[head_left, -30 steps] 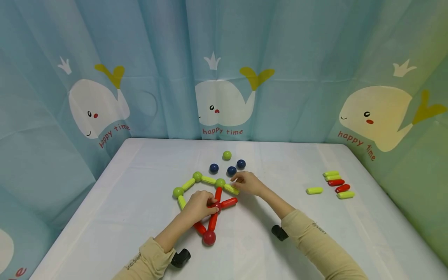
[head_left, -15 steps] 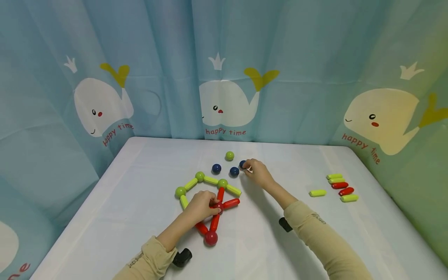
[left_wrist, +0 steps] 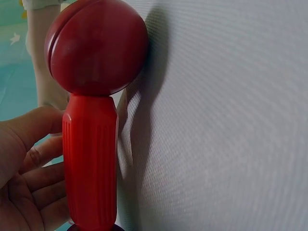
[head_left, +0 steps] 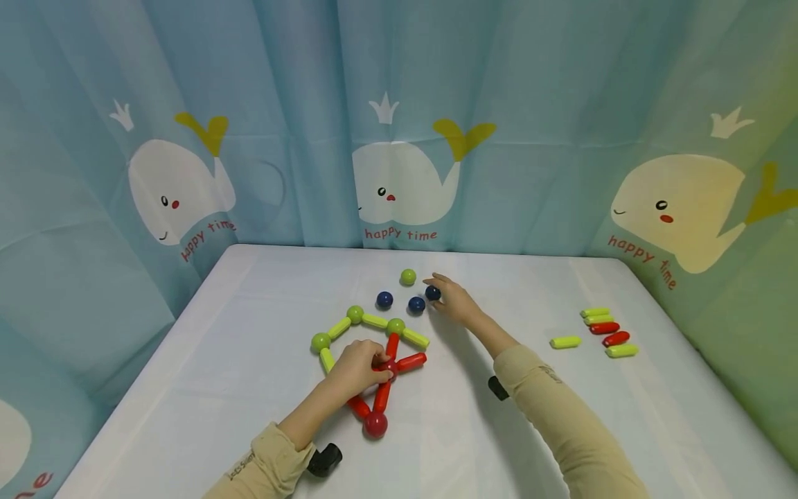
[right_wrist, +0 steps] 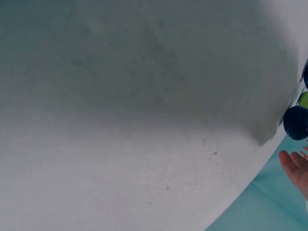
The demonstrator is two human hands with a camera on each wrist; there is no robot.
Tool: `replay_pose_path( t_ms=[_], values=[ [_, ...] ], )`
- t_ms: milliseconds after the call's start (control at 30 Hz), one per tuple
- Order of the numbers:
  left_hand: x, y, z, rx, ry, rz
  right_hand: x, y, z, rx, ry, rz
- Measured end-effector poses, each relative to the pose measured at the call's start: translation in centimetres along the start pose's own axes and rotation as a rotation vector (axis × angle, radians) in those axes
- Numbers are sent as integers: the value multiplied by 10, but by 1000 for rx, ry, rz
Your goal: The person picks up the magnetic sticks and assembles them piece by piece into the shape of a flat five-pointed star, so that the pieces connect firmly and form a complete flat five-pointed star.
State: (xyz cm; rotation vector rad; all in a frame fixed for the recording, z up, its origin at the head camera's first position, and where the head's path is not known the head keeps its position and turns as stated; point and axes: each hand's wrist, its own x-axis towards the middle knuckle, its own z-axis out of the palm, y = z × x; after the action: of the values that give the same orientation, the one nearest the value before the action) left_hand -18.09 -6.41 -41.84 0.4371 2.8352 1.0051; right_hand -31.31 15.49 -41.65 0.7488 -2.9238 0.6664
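Observation:
My left hand pinches the red ball where several red sticks meet, in the head view. A red stick rises in front of that hand in the left wrist view, with a larger-looking red ball on its end. Joined to these are green balls and light green sticks, forming a partly hidden ring. My right hand has its fingers spread beside a dark blue ball, thumb and forefinger apart. Right wrist view shows fingertips below a dark blue ball.
Two more blue balls and a loose green ball lie beyond the ring. Several light green and red sticks sit at the right of the white table. A whale-print curtain hangs behind.
My right hand moved from the ring's green stick to the far blue ball, and its fingers have since spread. The left hand keeps its place on the red ball.

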Motion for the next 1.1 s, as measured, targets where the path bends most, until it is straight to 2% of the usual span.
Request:
replay_pose_path(
  t_ms=[133, 233, 367, 600, 767, 1100],
  values=[
    [0, 0, 0, -1, 1, -6, 1, -3, -1, -15, -71, -19],
    [0, 0, 0, 1, 5, -6, 3, -2, -1, -36, -90, -55],
    [0, 0, 2, -1, 8, -7, 5, 0, 0, -62, -68, -79],
    [0, -2, 3, -3, 0, -21, 8, 3, 2, -40, -45, 10],
    [1, 0, 3, -1, 0, -15, 7, 7, 0, -72, -7, 29],
    [1, 2, 2, 5, 3, -21, -5, 4, -8, 12, 55, 36]
  ],
)
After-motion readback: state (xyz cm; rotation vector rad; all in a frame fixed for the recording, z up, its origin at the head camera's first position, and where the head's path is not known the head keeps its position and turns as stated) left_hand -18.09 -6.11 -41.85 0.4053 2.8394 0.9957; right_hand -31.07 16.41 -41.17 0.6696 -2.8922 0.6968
